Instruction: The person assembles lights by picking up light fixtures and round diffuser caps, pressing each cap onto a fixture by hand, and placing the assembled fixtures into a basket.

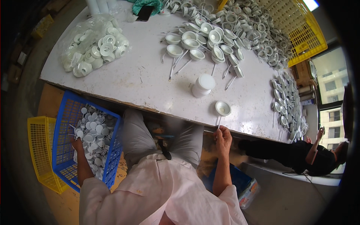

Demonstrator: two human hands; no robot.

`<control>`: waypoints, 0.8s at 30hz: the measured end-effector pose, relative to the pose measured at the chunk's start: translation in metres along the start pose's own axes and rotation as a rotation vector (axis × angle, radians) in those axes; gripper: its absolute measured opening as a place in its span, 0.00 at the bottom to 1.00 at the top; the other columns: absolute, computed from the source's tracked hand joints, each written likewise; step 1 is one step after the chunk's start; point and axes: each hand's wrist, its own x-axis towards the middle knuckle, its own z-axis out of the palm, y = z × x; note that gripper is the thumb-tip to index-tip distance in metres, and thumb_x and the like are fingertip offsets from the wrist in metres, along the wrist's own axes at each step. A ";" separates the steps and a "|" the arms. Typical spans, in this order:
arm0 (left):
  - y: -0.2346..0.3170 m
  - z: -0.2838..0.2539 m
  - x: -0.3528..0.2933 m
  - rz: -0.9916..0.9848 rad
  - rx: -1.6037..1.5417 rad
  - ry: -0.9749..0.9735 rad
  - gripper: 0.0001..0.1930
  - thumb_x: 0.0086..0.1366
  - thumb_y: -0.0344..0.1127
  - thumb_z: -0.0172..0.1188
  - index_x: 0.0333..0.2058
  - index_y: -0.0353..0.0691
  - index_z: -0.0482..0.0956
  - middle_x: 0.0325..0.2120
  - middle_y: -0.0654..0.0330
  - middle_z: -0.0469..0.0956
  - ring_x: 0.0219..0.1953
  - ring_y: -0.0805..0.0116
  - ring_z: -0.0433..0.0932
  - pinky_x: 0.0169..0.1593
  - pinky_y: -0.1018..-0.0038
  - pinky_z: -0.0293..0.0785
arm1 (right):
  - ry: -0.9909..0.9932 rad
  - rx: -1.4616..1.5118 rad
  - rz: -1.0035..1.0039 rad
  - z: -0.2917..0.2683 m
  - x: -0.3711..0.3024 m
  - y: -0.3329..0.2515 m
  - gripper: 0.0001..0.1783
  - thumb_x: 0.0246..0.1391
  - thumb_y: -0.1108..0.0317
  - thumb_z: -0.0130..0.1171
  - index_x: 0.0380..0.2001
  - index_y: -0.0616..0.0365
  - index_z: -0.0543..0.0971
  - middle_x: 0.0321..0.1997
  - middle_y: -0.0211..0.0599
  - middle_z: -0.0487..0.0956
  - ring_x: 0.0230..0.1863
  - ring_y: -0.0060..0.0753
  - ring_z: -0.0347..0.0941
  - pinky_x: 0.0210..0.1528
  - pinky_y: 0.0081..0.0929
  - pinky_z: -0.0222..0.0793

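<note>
My right hand (pixel 224 137) is at the table's front edge, fingers pinched on the thin white lead of a cup-shaped white lamp housing (pixel 223 108). That housing rests on the table, its hollow side up. Over at the left, my left hand (pixel 77 143) reaches inside a blue plastic basket (pixel 62 129). White round-headed pieces with leads (pixel 90 138) fill much of the basket. One white disc (pixel 79 134) lies right at the left fingertips; whether they grip it is unclear. A stack of white round caps (pixel 203 85) stands on the table just behind the housing.
Many lamp housings with leads (pixel 213 37) are heaped at the back, more (pixel 285 101) at the right. A clear bag of white rings (pixel 97 48) and a phone (pixel 145 13) lie back left. Yellow crates (pixel 39 150) (pixel 311 41) flank the table (pixel 150 75). Another person (pixel 315 157) is at right.
</note>
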 end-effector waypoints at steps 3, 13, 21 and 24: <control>0.149 -0.023 -0.076 -0.383 -0.939 -0.636 0.15 0.63 0.30 0.55 0.48 0.32 0.72 0.41 0.55 0.78 0.40 0.66 0.79 0.40 0.74 0.76 | -0.078 0.031 0.105 0.015 -0.013 -0.009 0.08 0.59 0.68 0.54 0.37 0.61 0.74 0.25 0.27 0.76 0.21 0.13 0.66 0.23 0.12 0.60; 0.457 -0.164 -0.261 0.261 -1.360 -1.611 0.34 0.57 0.24 0.63 0.59 0.34 0.55 0.55 0.43 0.66 0.54 0.57 0.71 0.51 0.70 0.74 | -0.396 0.129 0.138 0.064 -0.048 0.016 0.07 0.60 0.68 0.53 0.36 0.60 0.71 0.25 0.32 0.77 0.19 0.15 0.68 0.21 0.13 0.63; 0.492 -0.172 -0.277 0.488 -1.136 -1.188 0.40 0.43 0.29 0.72 0.56 0.36 0.60 0.45 0.53 0.71 0.48 0.66 0.73 0.49 0.71 0.73 | -0.610 0.014 0.174 0.087 -0.076 0.009 0.09 0.58 0.68 0.55 0.38 0.63 0.74 0.27 0.33 0.78 0.24 0.19 0.73 0.29 0.21 0.70; 0.492 -0.172 -0.273 0.515 -1.163 -1.098 0.37 0.43 0.30 0.73 0.53 0.36 0.65 0.44 0.55 0.73 0.48 0.65 0.73 0.53 0.69 0.68 | -0.668 -0.058 0.070 0.086 -0.069 -0.003 0.09 0.57 0.67 0.57 0.35 0.63 0.74 0.26 0.33 0.78 0.25 0.19 0.73 0.29 0.21 0.69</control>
